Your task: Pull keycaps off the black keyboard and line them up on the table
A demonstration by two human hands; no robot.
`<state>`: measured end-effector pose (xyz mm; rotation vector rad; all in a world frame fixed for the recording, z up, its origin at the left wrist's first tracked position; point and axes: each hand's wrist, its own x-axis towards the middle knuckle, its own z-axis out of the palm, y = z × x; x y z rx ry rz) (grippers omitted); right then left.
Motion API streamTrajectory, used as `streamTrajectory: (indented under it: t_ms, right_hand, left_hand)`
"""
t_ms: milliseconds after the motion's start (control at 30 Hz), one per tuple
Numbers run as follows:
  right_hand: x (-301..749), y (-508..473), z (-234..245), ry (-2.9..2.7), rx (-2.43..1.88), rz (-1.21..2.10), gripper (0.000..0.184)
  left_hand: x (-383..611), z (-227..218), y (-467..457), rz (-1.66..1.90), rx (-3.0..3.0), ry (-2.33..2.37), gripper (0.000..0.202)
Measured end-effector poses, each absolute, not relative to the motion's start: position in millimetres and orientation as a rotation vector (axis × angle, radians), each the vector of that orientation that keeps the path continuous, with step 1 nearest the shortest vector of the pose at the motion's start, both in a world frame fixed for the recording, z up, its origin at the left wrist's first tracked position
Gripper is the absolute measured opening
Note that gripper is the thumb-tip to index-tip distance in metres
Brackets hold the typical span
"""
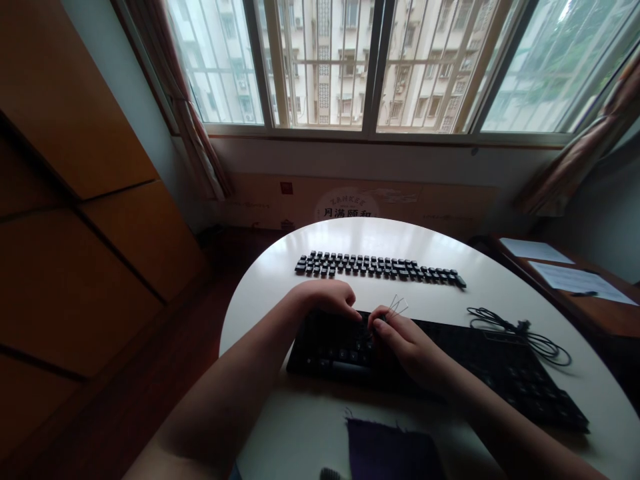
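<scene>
My right hand (403, 337) is closed over the middle of a black keyboard (460, 343), thumb and fingers pinched together. Out of its grip stick the thin crossed wires of a wire keycap puller (399, 305). Just left of it, my left hand (333, 297) is bent at the wrist over the keyboard's back edge. Its fingers are curled, with the thumb pointing down toward the keys; what they hold, if anything, is hidden. Behind both hands, loose black keycaps (370, 265) lie in rows. Some keycaps still sit on the keyboard's lower left, partly in shadow.
A coiled black cable (537, 340) lies behind the keyboard's right part. A dark purple cloth (390, 450) with frayed edges is at the near side of the round white table (265, 293). Papers (580, 280) rest on a brown desk at right.
</scene>
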<state>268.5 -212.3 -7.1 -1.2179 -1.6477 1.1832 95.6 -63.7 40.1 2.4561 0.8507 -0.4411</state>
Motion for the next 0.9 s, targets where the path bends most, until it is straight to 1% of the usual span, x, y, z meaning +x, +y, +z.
streamTrajectory:
  t_ms: [267,667,900]
  right_hand:
    - [267,-218,0,-1.715,-1.160,1.207,0.029]
    - [263,-211,-10,-1.564,-1.310,1.186,0.019]
    - [262,-213,-10,-1.593,-1.356,1.147,0.016]
  left_hand:
    - [96,43,-65,-0.441,2.422,0.854,0.042]
    - [96,40,-64,-0.433,2.443,0.852,0.041]
    - [97,40,-64,-0.439,2.452,0.856,0.042]
